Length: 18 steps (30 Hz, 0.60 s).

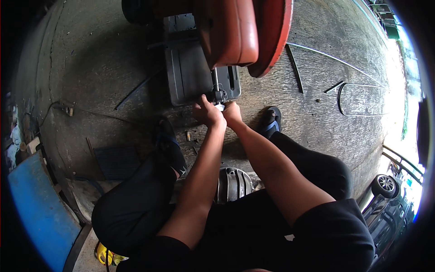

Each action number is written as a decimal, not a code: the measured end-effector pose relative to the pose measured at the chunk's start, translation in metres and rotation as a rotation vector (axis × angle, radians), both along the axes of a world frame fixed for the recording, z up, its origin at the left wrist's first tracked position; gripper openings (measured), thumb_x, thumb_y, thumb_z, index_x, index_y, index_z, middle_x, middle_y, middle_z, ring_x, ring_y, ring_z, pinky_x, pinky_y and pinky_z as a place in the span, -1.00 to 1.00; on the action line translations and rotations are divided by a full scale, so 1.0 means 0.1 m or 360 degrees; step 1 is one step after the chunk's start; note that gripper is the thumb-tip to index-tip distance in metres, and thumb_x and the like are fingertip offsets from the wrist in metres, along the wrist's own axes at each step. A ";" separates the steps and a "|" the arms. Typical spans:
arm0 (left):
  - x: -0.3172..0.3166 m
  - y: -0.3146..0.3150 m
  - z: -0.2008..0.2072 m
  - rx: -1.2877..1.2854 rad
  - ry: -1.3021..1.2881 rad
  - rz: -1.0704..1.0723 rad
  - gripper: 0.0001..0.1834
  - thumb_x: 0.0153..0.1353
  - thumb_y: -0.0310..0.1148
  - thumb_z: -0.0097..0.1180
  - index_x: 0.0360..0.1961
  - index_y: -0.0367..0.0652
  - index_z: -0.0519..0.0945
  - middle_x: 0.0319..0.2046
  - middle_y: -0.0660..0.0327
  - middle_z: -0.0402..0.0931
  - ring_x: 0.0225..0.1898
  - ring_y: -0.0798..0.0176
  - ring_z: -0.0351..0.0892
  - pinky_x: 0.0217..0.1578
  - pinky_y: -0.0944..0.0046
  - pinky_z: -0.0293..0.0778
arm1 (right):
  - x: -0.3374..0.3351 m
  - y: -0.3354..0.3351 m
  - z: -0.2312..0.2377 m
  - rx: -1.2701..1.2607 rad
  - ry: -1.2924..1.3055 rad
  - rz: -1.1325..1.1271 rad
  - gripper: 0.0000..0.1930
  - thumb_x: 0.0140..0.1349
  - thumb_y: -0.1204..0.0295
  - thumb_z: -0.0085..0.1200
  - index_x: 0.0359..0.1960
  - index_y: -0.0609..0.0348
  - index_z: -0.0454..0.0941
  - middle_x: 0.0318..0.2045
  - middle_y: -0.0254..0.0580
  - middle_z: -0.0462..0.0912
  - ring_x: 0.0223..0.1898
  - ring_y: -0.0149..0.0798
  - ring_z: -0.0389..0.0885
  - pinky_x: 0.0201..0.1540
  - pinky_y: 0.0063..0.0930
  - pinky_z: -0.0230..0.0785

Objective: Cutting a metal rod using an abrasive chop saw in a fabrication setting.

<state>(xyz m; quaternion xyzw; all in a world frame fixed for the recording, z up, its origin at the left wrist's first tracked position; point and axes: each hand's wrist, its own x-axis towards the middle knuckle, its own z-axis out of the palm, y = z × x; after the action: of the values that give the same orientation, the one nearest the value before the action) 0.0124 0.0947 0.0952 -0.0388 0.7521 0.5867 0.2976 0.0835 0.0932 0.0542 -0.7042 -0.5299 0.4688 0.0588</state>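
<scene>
A shiny metal rod (215,81) comes down from under a red machine housing (231,36) and ends in a dark joint-like fitting (219,95) with thin wire around it. Both my hands are together just below that fitting. My left hand (209,112) is closed there, its thumb pointing up beside the fitting. My right hand (232,113) is closed against it from the right. A small white piece (220,107) shows between them; its kind is unclear, and my fingertips are mostly hidden. Behind the hands lies a dark grey plastic tray or case (181,77).
A red disc-shaped rim (276,36) hangs beside the housing. Dark strips (294,68) and a bent rod (340,99) lie on the rough floor. A ribbed metal part (233,185) sits between my legs. A blue panel (43,213) stands at left, a dark vehicle (385,222) at right.
</scene>
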 end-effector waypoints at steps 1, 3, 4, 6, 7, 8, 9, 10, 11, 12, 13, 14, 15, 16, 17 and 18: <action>0.02 -0.01 0.01 -0.0028 0.0022 -0.0012 -0.63 0.19 -0.28 0.02 -0.24 -0.50 0.50 -0.37 -0.06 0.55 -0.43 0.14 0.55 -0.42 0.17 0.46 | 0.01 0.00 -0.02 -0.0046 0.0111 -0.0030 -0.57 -0.19 0.18 0.37 -0.30 0.21 0.66 -0.34 0.10 0.67 -0.22 0.01 0.67 -0.15 -0.20 0.48; 0.06 0.00 0.00 -0.0054 0.0116 -0.0022 -0.62 0.19 -0.27 0.03 -0.26 -0.51 0.49 -0.39 -0.07 0.55 -0.43 0.12 0.55 -0.41 0.15 0.46 | 0.03 0.02 -0.05 -0.0027 0.0152 -0.0020 -0.56 -0.19 0.17 0.38 -0.28 0.19 0.66 -0.33 0.07 0.68 -0.22 -0.01 0.67 -0.16 -0.22 0.48; 0.04 -0.01 -0.01 -0.0082 0.0215 -0.0005 -0.61 0.18 -0.27 0.04 -0.27 -0.53 0.49 -0.41 -0.09 0.54 -0.44 0.09 0.55 -0.41 0.13 0.46 | -0.01 0.02 0.00 -0.0011 0.0198 0.0017 -0.54 -0.19 0.17 0.39 -0.25 0.18 0.66 -0.32 0.04 0.69 -0.22 -0.04 0.68 -0.17 -0.24 0.48; 0.01 -0.05 -0.20 -0.0083 0.0495 -0.0048 -0.58 0.19 -0.24 0.04 -0.29 -0.55 0.48 -0.44 -0.11 0.52 -0.46 0.06 0.54 -0.39 0.11 0.46 | -0.03 0.01 0.05 -0.0070 0.0216 0.0023 -0.55 -0.17 0.19 0.38 -0.23 0.17 0.65 -0.31 0.04 0.68 -0.21 -0.04 0.68 -0.16 -0.24 0.47; 0.04 -0.06 -0.15 -0.0019 0.0332 -0.0025 -0.59 0.19 -0.24 0.04 -0.33 -0.54 0.47 -0.47 -0.09 0.51 -0.48 0.06 0.52 -0.39 0.11 0.45 | 0.00 0.02 0.05 -0.0052 0.0231 0.0038 -0.56 -0.16 0.20 0.37 -0.23 0.17 0.65 -0.31 0.05 0.68 -0.21 -0.03 0.67 -0.16 -0.24 0.47; 0.07 -0.04 -0.10 0.0044 0.0169 0.0000 -0.59 0.20 -0.24 0.04 -0.37 -0.53 0.46 -0.50 -0.06 0.50 -0.50 0.07 0.51 -0.39 0.10 0.45 | 0.03 0.03 0.05 -0.0032 0.0246 0.0055 -0.57 -0.15 0.21 0.36 -0.23 0.17 0.65 -0.32 0.07 0.68 -0.20 -0.02 0.67 -0.15 -0.23 0.47; 0.02 -0.02 -0.07 0.0071 -0.0025 0.0039 -0.64 0.23 -0.25 0.03 -0.54 -0.37 0.40 -0.61 0.10 0.41 -0.60 0.19 0.40 -0.48 0.16 0.40 | 0.06 0.04 0.05 0.0011 0.0207 0.0106 -0.58 -0.11 0.19 0.30 -0.22 0.16 0.64 -0.30 0.08 0.67 -0.18 0.02 0.65 -0.12 -0.19 0.46; -0.10 -0.03 -0.15 0.0074 -0.0017 0.0034 -0.64 0.23 -0.25 0.03 -0.54 -0.37 0.40 -0.61 0.10 0.41 -0.60 0.19 0.40 -0.48 0.16 0.40 | 0.05 0.06 0.04 0.0015 0.0215 0.0101 -0.58 -0.11 0.19 0.30 -0.22 0.16 0.64 -0.30 0.08 0.67 -0.18 0.02 0.65 -0.12 -0.19 0.46; -0.25 -0.03 -0.25 0.0412 -0.0435 0.0148 -0.65 0.24 -0.27 0.01 -0.60 -0.27 0.34 -0.66 0.18 0.34 -0.64 0.26 0.33 -0.53 0.21 0.34 | 0.05 0.08 0.03 -0.0006 0.0019 0.0230 -0.58 -0.11 0.18 0.29 -0.24 0.18 0.63 -0.31 0.11 0.66 -0.19 0.07 0.64 -0.13 -0.13 0.46; -0.33 -0.02 -0.19 0.0740 -0.0855 0.0268 -0.63 0.26 -0.28 0.00 -0.66 -0.17 0.27 -0.70 0.26 0.27 -0.68 0.33 0.25 -0.59 0.25 0.29 | 0.03 0.09 0.07 -0.0036 -0.0178 0.0365 -0.57 -0.12 0.17 0.28 -0.26 0.20 0.61 -0.32 0.14 0.65 -0.20 0.11 0.63 -0.14 -0.08 0.46; -0.34 0.03 -0.08 0.0672 -0.0676 0.0168 -0.61 0.27 -0.30 -0.02 -0.69 -0.07 0.21 -0.74 0.35 0.16 -0.72 0.42 0.15 -0.65 0.33 0.18 | 0.03 0.09 0.11 0.0002 -0.0301 0.0452 -0.59 -0.11 0.16 0.26 -0.31 0.24 0.61 -0.33 0.19 0.64 -0.20 0.12 0.62 -0.12 -0.05 0.46; -0.35 0.00 -0.08 0.0665 -0.0668 0.0170 -0.61 0.27 -0.30 -0.02 -0.69 -0.07 0.21 -0.74 0.35 0.16 -0.72 0.42 0.15 -0.65 0.33 0.18 | -0.02 0.07 0.14 -0.0004 -0.0293 0.0455 -0.59 -0.11 0.16 0.26 -0.31 0.24 0.61 -0.33 0.19 0.64 -0.20 0.12 0.62 -0.12 -0.05 0.46; -0.32 0.00 -0.06 0.0658 -0.0549 -0.0045 -0.61 0.26 -0.29 0.00 -0.69 -0.04 0.22 -0.76 0.37 0.12 -0.73 0.42 0.11 -0.63 0.34 0.17 | -0.05 0.07 0.23 -0.0041 -0.0323 0.0427 -0.58 -0.12 0.16 0.26 -0.32 0.26 0.61 -0.33 0.21 0.63 -0.20 0.12 0.62 -0.11 -0.06 0.46; -0.29 0.00 -0.03 0.0646 -0.0427 -0.0259 -0.62 0.25 -0.27 0.01 -0.68 -0.02 0.22 -0.78 0.39 0.08 -0.74 0.43 0.07 -0.61 0.34 0.17 | -0.07 0.07 0.27 -0.0078 -0.0352 0.0399 -0.57 -0.13 0.15 0.27 -0.32 0.28 0.61 -0.34 0.24 0.63 -0.21 0.12 0.63 -0.11 -0.06 0.46; -0.27 0.01 -0.02 0.0638 -0.0482 -0.0230 -0.60 0.24 -0.31 0.01 -0.71 -0.01 0.21 -0.80 0.41 0.06 -0.76 0.45 0.05 -0.65 0.36 0.14 | -0.06 0.03 0.06 -0.0049 -0.0269 0.0259 -0.56 -0.13 0.13 0.27 -0.37 0.31 0.61 -0.37 0.26 0.62 -0.24 0.14 0.63 -0.13 -0.05 0.46; -0.27 0.01 -0.01 0.0641 -0.0480 -0.0236 -0.60 0.24 -0.31 0.01 -0.71 -0.01 0.21 -0.80 0.41 0.06 -0.76 0.45 0.05 -0.65 0.36 0.14 | -0.06 0.04 0.03 -0.0045 -0.0267 0.0253 -0.56 -0.13 0.13 0.27 -0.37 0.31 0.61 -0.37 0.26 0.62 -0.24 0.14 0.63 -0.13 -0.05 0.46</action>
<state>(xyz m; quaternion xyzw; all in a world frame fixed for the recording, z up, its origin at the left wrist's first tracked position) -0.0141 0.0960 0.0941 -0.0105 0.5680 0.6888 0.4503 0.0778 0.0972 0.0576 -0.6975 -0.5805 0.4188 -0.0330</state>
